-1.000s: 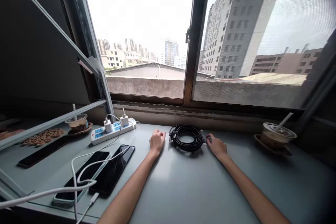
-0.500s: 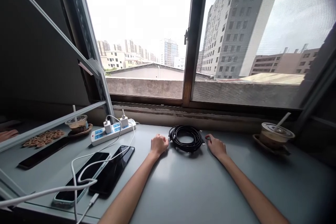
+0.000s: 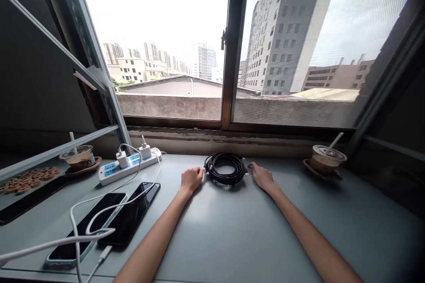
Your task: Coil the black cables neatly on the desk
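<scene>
A coil of black cable (image 3: 214,177) with pale connector ends lies flat on the grey table, between my two hands. To its left my left hand (image 3: 191,179) rests on the tabletop in a fist. That fist is close beside the coil's left edge; whether it touches a connector there is unclear, and nothing shows in the fingers. Just right of the coil, my right hand (image 3: 263,176) lies on the table with a finger reaching towards the cable, a small gap between them. It holds nothing, and its remaining fingers are partly hidden.
At left lie two phones (image 3: 141,208) with white charging cables over them. Behind them is a power strip (image 3: 131,169) with plugged-in chargers. Lidded drink cups stand at far left (image 3: 78,159) and right (image 3: 327,160). A metal frame (image 3: 99,66) rises at left; a window is behind.
The view has shifted to the right, so everything appears further left. Both hands and the cable coil keep the same places relative to each other.
</scene>
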A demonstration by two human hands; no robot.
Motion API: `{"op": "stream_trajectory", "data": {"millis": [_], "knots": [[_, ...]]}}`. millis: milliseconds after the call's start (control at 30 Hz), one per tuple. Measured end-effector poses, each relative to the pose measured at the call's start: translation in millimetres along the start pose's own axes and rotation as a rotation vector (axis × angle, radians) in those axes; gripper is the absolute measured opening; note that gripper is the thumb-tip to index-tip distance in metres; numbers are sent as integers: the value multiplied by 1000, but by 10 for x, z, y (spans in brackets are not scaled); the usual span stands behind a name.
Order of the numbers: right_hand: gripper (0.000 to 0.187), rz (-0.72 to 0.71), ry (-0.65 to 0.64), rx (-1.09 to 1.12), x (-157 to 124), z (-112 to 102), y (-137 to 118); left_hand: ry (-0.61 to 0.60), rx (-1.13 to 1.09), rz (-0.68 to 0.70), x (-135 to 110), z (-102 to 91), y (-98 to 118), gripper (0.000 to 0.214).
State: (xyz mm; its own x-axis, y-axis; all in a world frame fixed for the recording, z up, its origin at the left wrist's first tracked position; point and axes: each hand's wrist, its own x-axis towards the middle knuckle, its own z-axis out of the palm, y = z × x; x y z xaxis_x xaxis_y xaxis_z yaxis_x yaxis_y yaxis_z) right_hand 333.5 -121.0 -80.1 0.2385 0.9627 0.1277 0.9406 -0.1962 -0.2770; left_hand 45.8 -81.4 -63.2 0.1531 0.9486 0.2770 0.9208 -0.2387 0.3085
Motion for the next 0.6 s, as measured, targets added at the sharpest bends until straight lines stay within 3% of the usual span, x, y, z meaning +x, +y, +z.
{"op": "stream_trajectory", "data": {"millis": [333,600], "knots": [[31,-7,7,-3,-36,-21,19,138,-45,-86,-16,-10,10,47],[30,-6,15,11,-48,-27,13,335,-120,3,1,-3,-13,37]]}}
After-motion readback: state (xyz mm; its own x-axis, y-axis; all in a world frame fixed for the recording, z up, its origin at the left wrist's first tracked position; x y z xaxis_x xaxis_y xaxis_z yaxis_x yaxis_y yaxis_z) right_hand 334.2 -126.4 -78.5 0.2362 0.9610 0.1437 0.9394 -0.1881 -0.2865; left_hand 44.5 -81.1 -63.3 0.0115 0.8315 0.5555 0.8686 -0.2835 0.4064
